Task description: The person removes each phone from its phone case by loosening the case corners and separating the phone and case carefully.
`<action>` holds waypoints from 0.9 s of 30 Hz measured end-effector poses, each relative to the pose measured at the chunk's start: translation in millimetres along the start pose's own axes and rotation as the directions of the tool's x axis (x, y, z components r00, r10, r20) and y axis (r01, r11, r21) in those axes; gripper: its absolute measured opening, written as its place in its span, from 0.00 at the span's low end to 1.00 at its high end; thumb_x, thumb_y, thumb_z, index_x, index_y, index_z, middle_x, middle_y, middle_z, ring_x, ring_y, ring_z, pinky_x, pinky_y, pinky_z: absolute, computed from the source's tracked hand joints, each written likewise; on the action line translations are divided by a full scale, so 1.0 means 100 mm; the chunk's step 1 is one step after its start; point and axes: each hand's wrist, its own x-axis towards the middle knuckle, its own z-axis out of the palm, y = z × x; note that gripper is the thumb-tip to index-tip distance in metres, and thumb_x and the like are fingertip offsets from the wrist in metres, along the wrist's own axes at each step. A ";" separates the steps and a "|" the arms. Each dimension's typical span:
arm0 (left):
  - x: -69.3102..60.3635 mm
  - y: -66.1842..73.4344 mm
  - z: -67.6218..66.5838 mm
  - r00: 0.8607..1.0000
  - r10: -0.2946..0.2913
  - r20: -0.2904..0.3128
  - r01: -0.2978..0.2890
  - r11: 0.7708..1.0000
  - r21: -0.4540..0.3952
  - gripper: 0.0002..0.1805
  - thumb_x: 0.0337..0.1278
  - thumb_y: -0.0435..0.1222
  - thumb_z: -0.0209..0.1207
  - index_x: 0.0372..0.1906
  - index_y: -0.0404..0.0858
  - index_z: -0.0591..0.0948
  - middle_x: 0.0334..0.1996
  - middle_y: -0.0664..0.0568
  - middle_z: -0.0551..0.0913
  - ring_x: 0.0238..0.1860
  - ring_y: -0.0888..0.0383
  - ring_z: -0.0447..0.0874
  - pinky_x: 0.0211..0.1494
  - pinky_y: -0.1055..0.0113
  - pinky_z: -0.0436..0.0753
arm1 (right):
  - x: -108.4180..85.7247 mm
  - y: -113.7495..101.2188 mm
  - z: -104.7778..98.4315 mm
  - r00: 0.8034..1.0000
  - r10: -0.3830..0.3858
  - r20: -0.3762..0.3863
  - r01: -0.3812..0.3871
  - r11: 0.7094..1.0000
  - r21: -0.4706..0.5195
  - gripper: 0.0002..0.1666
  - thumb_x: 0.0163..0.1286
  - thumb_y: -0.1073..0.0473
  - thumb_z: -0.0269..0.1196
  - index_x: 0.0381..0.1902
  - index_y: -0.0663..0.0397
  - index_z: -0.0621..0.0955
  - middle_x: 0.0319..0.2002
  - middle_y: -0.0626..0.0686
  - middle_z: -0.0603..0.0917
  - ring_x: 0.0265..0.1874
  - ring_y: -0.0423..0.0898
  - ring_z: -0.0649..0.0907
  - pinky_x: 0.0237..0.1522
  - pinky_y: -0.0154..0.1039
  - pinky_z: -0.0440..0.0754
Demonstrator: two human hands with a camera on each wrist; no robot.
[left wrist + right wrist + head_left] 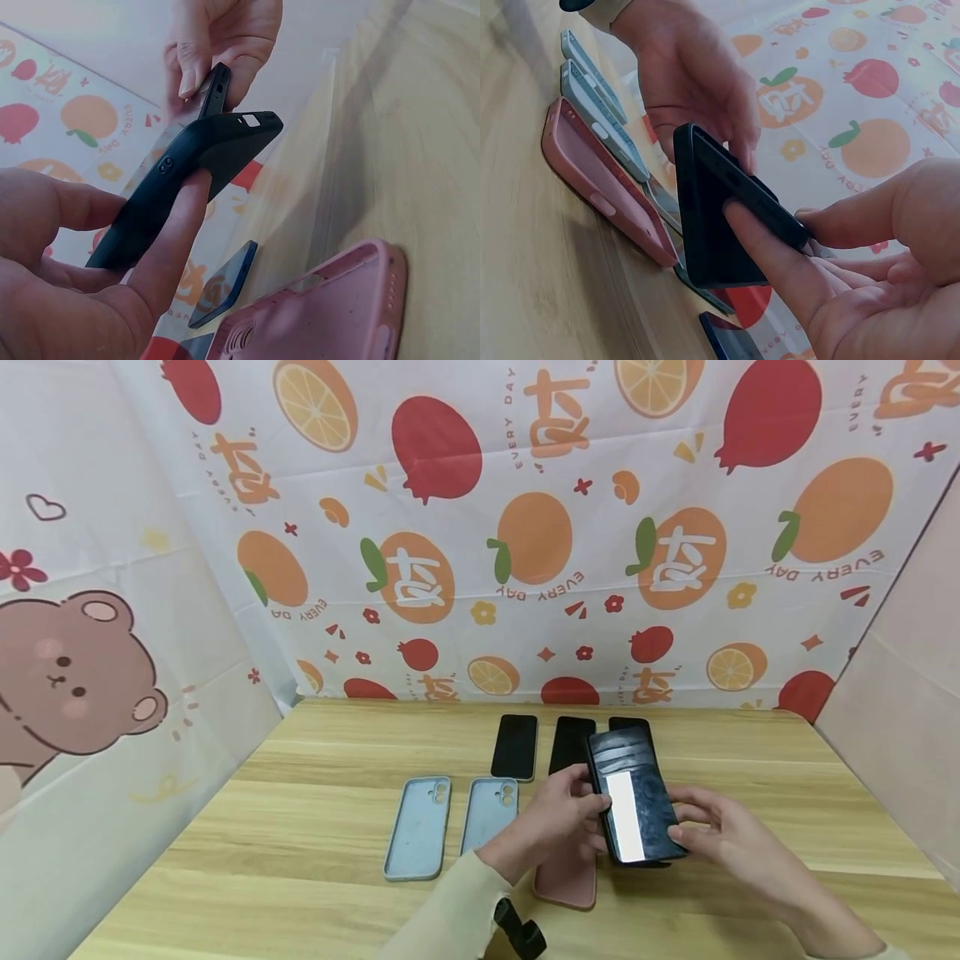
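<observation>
A dark phone case point(150, 199) is gripped along its side edges by my left hand point(551, 818), thumb on one side and fingers on the other. Over it lies a black phone point(660, 802) with a glossy, reflecting face, tilted up from the case at one end. My right hand point(723, 835) pinches that phone's edge between thumb and fingers; in the right wrist view its index finger point(772, 255) runs between phone and case. Both things are held above the table. Just below them, a pink phone case point(566, 883) lies with its hollow side up.
Two light blue phone cases point(417, 827) lie left of the pink one, one partly behind my left forearm. Dark phones point(514, 747) stand in a row behind, the right ones partly covered by the held phone. Fruit-printed cloth point(450, 568) walls the wooden table's point(300, 827) back.
</observation>
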 end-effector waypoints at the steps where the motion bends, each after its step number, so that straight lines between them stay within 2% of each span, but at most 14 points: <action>1: 0.00 0.01 0.00 1.000 -0.002 0.007 0.003 1.000 -0.009 0.26 0.68 0.34 0.58 0.68 0.37 0.68 0.48 0.45 0.81 0.35 0.52 0.86 0.37 0.54 0.88 | 0.00 0.00 -0.01 1.000 0.002 0.002 -0.002 1.000 0.005 0.41 0.72 0.58 0.61 0.72 0.74 0.57 0.60 0.68 0.76 0.48 0.43 0.85 0.47 0.38 0.85; 5: 0.00 0.02 0.03 1.000 -0.009 -0.001 0.009 1.000 -0.003 0.32 0.67 0.33 0.59 0.72 0.35 0.62 0.51 0.45 0.80 0.36 0.52 0.87 0.37 0.54 0.88 | -0.02 0.01 -0.04 1.000 0.024 -0.006 -0.024 1.000 0.001 0.42 0.72 0.56 0.62 0.72 0.73 0.57 0.59 0.66 0.77 0.48 0.44 0.85 0.47 0.38 0.85; 9: 0.00 0.03 0.05 1.000 -0.013 -0.023 0.013 1.000 -0.024 0.35 0.65 0.32 0.61 0.73 0.36 0.60 0.50 0.46 0.81 0.38 0.52 0.87 0.36 0.54 0.88 | -0.04 0.03 -0.07 1.000 0.024 0.001 -0.024 1.000 -0.003 0.42 0.72 0.56 0.61 0.72 0.73 0.56 0.60 0.66 0.77 0.48 0.43 0.84 0.48 0.38 0.85; 13: 0.00 0.03 0.07 1.000 -0.004 -0.026 0.003 0.999 -0.043 0.34 0.65 0.31 0.61 0.72 0.37 0.62 0.47 0.47 0.82 0.39 0.54 0.87 0.36 0.51 0.88 | -0.06 0.05 -0.11 1.000 0.012 0.008 -0.012 1.000 0.004 0.41 0.73 0.57 0.60 0.72 0.75 0.55 0.59 0.65 0.78 0.47 0.42 0.84 0.47 0.38 0.85; 17: 0.01 0.03 0.08 0.999 0.003 -0.042 -0.004 1.000 -0.019 0.33 0.65 0.30 0.61 0.72 0.37 0.62 0.47 0.46 0.83 0.38 0.55 0.86 0.35 0.50 0.88 | -0.08 0.08 -0.17 1.000 0.006 -0.002 -0.006 1.000 -0.011 0.41 0.74 0.57 0.58 0.72 0.76 0.54 0.59 0.65 0.77 0.46 0.41 0.85 0.47 0.40 0.86; 22: 0.01 0.01 0.07 0.999 -0.011 -0.043 0.013 0.999 0.044 0.35 0.65 0.31 0.61 0.74 0.37 0.60 0.51 0.45 0.82 0.36 0.54 0.87 0.35 0.51 0.88 | -0.11 0.14 -0.28 0.997 0.062 -0.051 -0.063 0.998 -0.017 0.41 0.76 0.56 0.57 0.73 0.74 0.52 0.64 0.68 0.72 0.48 0.36 0.83 0.49 0.38 0.85; 27: 0.01 0.00 0.08 1.000 -0.014 -0.003 0.014 0.995 0.096 0.34 0.66 0.31 0.60 0.73 0.37 0.61 0.45 0.47 0.84 0.31 0.48 0.89 0.34 0.53 0.88 | -0.11 0.21 -0.41 0.988 0.134 -0.078 -0.132 0.991 0.026 0.43 0.77 0.54 0.56 0.74 0.73 0.49 0.70 0.70 0.65 0.50 0.32 0.80 0.51 0.36 0.84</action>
